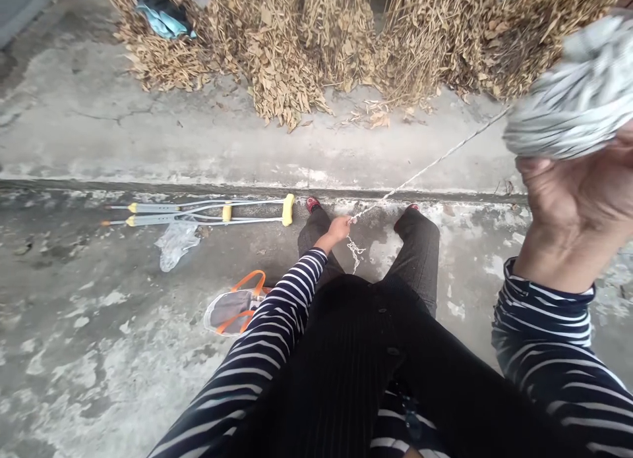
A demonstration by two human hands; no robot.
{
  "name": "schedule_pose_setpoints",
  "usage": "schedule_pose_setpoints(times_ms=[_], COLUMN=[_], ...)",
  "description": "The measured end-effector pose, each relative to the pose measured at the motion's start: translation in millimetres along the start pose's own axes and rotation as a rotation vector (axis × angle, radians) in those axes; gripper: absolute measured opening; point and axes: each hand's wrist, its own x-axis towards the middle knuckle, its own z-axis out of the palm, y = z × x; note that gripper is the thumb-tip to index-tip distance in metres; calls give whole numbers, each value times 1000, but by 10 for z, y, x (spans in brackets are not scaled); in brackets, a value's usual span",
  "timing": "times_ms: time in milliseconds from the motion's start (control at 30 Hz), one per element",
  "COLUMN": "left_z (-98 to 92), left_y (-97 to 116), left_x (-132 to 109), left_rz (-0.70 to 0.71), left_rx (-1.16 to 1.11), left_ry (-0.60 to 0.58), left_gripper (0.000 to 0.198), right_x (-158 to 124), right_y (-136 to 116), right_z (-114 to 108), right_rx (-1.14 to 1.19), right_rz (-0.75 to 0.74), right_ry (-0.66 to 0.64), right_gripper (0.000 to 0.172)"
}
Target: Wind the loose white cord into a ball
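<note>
- Head view: left hand [339, 230] closed in a pinch on a pale twisted cord [425, 171], loose loops dangling below.
- Right hand [568, 211], raised and half-curled, cups a grey-white ball of cord [576, 95]; cord runs taut from it to the left hand.
- Aluminium crutches [198, 211] lie on the concrete floor [74, 352], left of the knees.

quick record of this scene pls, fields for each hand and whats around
left hand: left hand pinches white cord
right hand: right hand raised, holding a ball of cord
cord: runs from ball to left hand, loose tangle hanging below
nearby: two crutches, plastic bag, orange-handled bag
beyond: dried leafy bundles on concrete
</note>
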Motion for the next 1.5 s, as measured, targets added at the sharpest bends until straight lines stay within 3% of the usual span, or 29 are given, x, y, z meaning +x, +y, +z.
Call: schedule_pose_setpoints(times_ms=[67,100,200,300,433,567,667,767,933,1133,1200,1367,1500], left_z=[8,9,-30,-111,-139,2,102,78,-224,-447,-488,-625,-696], left_y=[159,268,671,1109,1591,1881,1955,1930,1867,1846,1823,1778,1784], left_x=[1,-3,-52,-174,-377,-505,-550,-606,-810,-990,-986,-936,-944], left_rz=[37,60,202,412,573,645,658,604,584,497,470,446,454], left_rx=[30,38,3,-169,-425,-547,-578,-534,-449,-285,-220,-205,-201], left_ry=[20,24,26,8,-131,-273,-386,-464,-471,-620,-586,-376,-361], left_gripper=[28,34,36,30,31,40,46,43,37,33,25,18,21], right_x=[51,96,277,429,482,430,356,281,227,254,278,357,387], right_y=[49,94,314,606,920,997,958,932,1018,1267,1358,1533,1603], right_z=[123,166,205,120,-73,-184,-182,-183,-237,-215,-214,-246,-246], right_rx=[48,76,131,107,89,109,116,66,15,50,54,11,-11], right_rz=[-254,-304,-136,20,53,75,93,137,176,221,233,285,312], right_ry=[-30,-78,-257,-343,-444,-467,-486,-535,-576,-629,-654,-792,-824], right_gripper=[53,52,60,69,63,63,67,69,69,64,63,59,54])
